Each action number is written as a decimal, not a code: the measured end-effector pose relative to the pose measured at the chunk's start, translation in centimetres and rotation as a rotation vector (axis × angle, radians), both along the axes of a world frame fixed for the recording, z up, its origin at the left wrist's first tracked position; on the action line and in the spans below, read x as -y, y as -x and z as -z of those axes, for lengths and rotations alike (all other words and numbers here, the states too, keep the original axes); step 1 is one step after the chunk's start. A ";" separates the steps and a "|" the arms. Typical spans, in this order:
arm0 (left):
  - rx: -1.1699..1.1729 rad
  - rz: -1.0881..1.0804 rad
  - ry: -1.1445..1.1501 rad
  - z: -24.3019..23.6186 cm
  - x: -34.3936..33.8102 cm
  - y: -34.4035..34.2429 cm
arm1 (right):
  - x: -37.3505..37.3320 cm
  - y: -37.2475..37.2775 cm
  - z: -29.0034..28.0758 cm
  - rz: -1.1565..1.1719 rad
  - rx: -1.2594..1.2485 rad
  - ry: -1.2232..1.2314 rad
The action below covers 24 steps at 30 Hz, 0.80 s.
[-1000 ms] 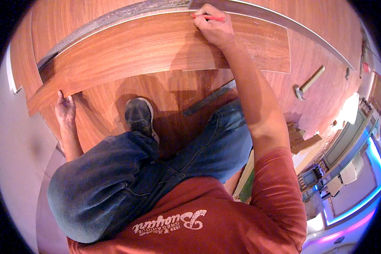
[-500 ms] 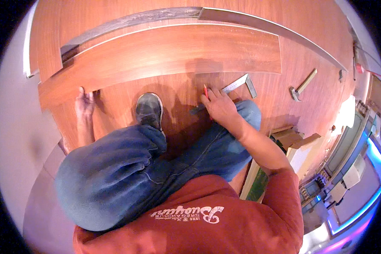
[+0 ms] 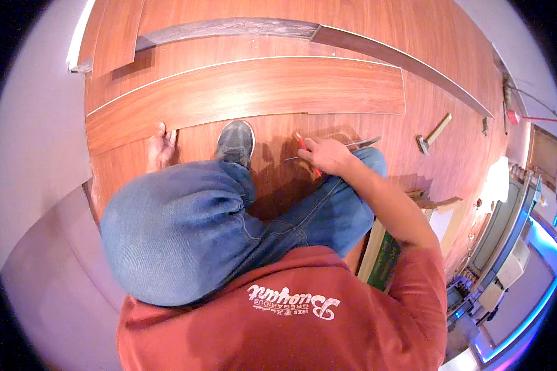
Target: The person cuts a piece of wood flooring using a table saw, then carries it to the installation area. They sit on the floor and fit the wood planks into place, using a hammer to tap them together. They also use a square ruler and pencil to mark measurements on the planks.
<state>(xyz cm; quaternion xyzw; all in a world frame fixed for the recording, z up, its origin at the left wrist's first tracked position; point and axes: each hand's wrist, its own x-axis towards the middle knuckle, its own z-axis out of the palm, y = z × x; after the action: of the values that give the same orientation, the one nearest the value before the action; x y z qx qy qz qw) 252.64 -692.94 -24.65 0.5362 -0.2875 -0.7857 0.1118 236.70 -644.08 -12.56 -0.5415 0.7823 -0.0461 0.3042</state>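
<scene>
My left hand (image 3: 161,148) is closed on the near edge of a long wood-grain floor plank (image 3: 247,88), close to its left end, with a fingertip on top. The remaining fingers are partly hidden by the plank and my knee. Beside my right knee, my right hand (image 3: 329,156) is closed around a red pencil (image 3: 301,141) and a metal try square (image 3: 365,143). The square is seen nearly edge-on, and my fingers cover its middle. My shoe (image 3: 235,143) rests on the floor just short of the plank.
A hammer (image 3: 434,133) lies to the right on the laid floor. Beyond the plank are a raised board edge (image 3: 408,67) and a grey strip (image 3: 229,28). An open cardboard box (image 3: 377,256) stands by my right thigh. A wall (image 3: 37,136) borders the left side.
My left hand has drawn the plank's left end nearer, away from the laid board at far left. My right hand has lifted and turned the try square, which lay flat. The view has shifted.
</scene>
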 end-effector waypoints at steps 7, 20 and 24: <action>0.316 0.560 0.203 -1.8 2.6 -3.9 | 1.2 -0.8 -15.4 0.430 -0.146 0.541; -0.358 1.617 1.276 -8.3 -13.8 24.0 | 3.7 1.3 -7.2 0.495 -0.139 0.830; -0.305 1.743 1.316 -7.7 -13.9 27.1 | 4.3 1.2 -6.3 0.540 -0.148 0.689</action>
<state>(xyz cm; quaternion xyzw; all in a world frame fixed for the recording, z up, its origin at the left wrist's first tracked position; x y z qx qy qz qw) 225.59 -679.05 -16.97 -0.1172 -0.9126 -0.3464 -0.1826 235.53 -648.38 -6.26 -0.3895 0.8544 -0.3429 0.0262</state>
